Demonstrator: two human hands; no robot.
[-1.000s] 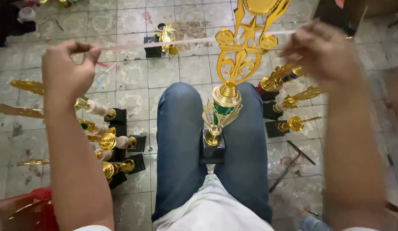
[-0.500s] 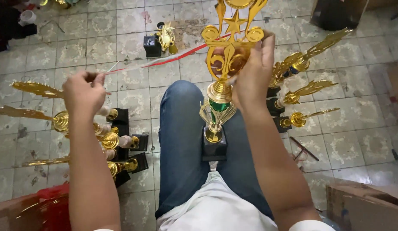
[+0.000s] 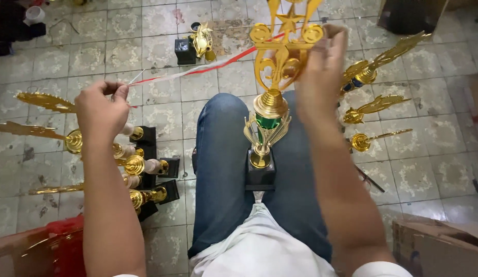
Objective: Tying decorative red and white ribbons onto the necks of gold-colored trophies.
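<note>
A gold trophy [image 3: 272, 87] with a green band and a black base stands upright between my knees, on my blue jeans [image 3: 218, 169]. A red and white ribbon [image 3: 198, 69] stretches from my left hand [image 3: 101, 107] to the trophy's ornate gold top. My left hand is closed, pinching the ribbon's left end above the floor. My right hand [image 3: 321, 66] is at the trophy's top, fingers closed on the ribbon's other end beside the gold scrollwork.
Several gold trophies with black bases [image 3: 141, 164] lie on the tiled floor at the left, more gold trophies [image 3: 372, 72] at the right. One small trophy [image 3: 195, 46] stands ahead. A cardboard box [image 3: 439, 246] sits at bottom right, red material [image 3: 64, 246] at bottom left.
My right hand came in from the far right to the trophy's top with the ribbon. My left hand moved right and lower. The ribbon now slants up to the trophy.
</note>
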